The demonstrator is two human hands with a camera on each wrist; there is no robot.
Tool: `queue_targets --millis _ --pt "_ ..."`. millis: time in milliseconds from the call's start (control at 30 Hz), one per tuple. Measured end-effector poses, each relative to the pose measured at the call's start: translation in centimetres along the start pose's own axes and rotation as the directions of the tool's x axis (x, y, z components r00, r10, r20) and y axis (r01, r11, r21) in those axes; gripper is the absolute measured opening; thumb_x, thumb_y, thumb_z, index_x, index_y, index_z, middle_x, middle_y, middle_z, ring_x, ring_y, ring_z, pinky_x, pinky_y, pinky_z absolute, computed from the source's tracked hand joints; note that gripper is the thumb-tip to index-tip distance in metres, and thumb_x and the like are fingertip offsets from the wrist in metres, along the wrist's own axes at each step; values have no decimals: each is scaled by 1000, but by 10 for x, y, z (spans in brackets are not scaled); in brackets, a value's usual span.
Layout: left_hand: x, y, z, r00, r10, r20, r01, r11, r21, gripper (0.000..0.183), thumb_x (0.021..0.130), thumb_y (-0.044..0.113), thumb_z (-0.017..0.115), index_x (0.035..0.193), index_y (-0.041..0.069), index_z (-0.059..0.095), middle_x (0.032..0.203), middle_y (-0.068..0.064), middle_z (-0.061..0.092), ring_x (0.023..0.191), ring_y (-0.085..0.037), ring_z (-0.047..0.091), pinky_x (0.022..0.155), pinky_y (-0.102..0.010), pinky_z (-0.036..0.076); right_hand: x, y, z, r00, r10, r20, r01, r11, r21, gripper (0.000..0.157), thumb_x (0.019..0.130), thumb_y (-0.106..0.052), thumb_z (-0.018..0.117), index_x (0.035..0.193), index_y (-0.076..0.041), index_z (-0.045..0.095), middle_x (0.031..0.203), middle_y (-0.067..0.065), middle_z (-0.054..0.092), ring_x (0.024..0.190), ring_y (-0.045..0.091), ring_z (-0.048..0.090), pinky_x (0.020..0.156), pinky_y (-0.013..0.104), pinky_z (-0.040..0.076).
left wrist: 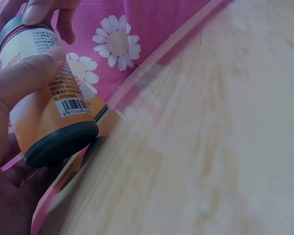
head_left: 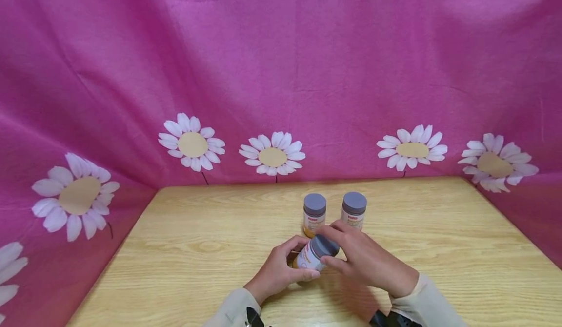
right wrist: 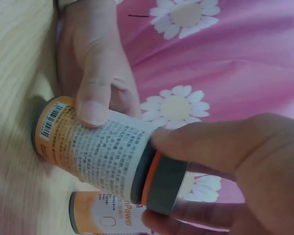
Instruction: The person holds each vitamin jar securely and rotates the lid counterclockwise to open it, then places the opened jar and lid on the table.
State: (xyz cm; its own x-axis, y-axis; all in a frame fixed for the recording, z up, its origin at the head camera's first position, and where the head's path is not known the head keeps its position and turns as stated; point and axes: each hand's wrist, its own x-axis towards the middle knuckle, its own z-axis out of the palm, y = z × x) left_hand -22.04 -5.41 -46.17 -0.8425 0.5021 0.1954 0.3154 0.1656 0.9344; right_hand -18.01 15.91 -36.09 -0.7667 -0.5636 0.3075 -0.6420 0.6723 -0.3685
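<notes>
A pill bottle [head_left: 309, 257] with a white and orange label and a dark grey cap [head_left: 324, 245] leans over, its cap end toward the right. My left hand [head_left: 281, 267] grips its body, thumb across the label. Around the cap curl the thumb and fingers of my right hand [head_left: 366, 256]. In the right wrist view the bottle [right wrist: 95, 147] shows a barcode near its base, and an orange ring lies under the cap [right wrist: 166, 182]. The left wrist view shows the dark base of the bottle [left wrist: 63, 142] tilted up from the table.
Two similar capped bottles stand upright just behind the hands, a left one [head_left: 314, 214] and a right one [head_left: 353, 207], the latter partly covered by my right hand. The wooden table [head_left: 197, 249] meets a pink cloth [head_left: 307, 73] with daisies at its back and sides.
</notes>
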Motion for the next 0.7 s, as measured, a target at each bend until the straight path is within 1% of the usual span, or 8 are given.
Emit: queue_targets --millis 67,167,233,300,400,533,600,700 --pt "-1 -1 -1 1000 1 -4 -1 1000 -1 48 79 23 81 121 25 59 116 9 63 103 -12 59 91 -29 46 0 0 -1 1000 21 11 -21 999 33 52 83 -23 77 130 -23 56 113 -4 54 98 11 57 81 37 51" --pt "-1 -1 -1 1000 18 -8 -18 1000 6 48 79 26 82 121 27 59 116 10 63 103 -12 59 91 -29 46 1 -2 -1 996 89 -19 -88 995 45 54 84 -35 75 133 -22 55 117 -1 56 102 15 58 83 40 50" --pt "-1 -1 -1 1000 25 -6 -25 1000 10 48 78 27 82 120 28 60 115 10 63 103 -12 60 90 -29 46 3 -2 -1 987 154 -55 -152 988 38 56 85 -48 70 131 -18 57 114 0 58 98 16 59 79 39 50" --pt "-1 0 -1 1000 30 -3 -29 999 19 48 78 29 82 121 29 59 116 9 64 103 -12 60 90 -29 46 4 -2 -1 971 223 -88 -221 975 30 56 86 -57 63 123 -15 61 108 0 61 92 15 60 72 36 50" --pt "-1 0 -1 1000 29 0 -29 999 32 49 78 31 82 121 30 59 115 10 64 103 -11 60 91 -29 46 6 -2 -2 949 289 -123 -288 957 24 53 86 -59 61 109 -12 66 92 -1 62 77 12 57 62 31 46" --pt "-1 2 -1 1000 20 1 -20 999 44 48 78 31 82 121 30 59 114 10 64 102 -11 60 90 -29 46 8 -2 -1 942 299 -150 -301 954 12 43 85 -56 65 92 -13 67 76 -3 56 65 9 49 54 27 41" --pt "-2 3 -1 1000 17 0 -17 999 48 48 78 30 82 120 29 59 114 10 64 101 -11 60 90 -28 46 8 -2 -1 947 285 -152 -286 958 11 39 85 -54 67 85 -15 67 72 -5 54 63 8 47 53 26 40" --pt "-3 4 -1 1000 28 -5 -27 998 53 49 78 29 82 121 27 59 114 9 64 101 -11 60 90 -28 46 8 -1 -1 956 252 -150 -252 968 16 35 84 -52 69 82 -17 67 72 -8 54 63 8 49 54 24 41"
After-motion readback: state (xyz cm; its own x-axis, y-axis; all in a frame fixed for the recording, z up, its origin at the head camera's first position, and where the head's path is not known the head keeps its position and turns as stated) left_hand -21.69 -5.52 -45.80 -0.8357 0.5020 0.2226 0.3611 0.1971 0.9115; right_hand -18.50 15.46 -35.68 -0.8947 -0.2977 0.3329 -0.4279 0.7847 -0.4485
